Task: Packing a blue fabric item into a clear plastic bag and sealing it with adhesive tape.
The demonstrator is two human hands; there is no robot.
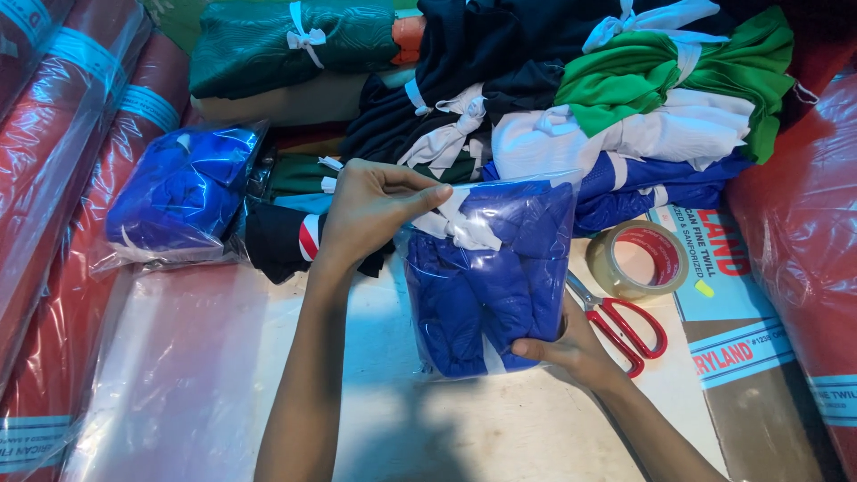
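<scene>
Head view: the left hand (370,210) pinches the top edge of the clear bag (489,272), which stands on the table (375,419) with blue cloth (482,295) inside. The right hand (571,348) grips the bag's lower corner. This looks like the closing step; the opening needs folding flat. Tape (636,259) and scissors (620,326) lie just beside.
</scene>
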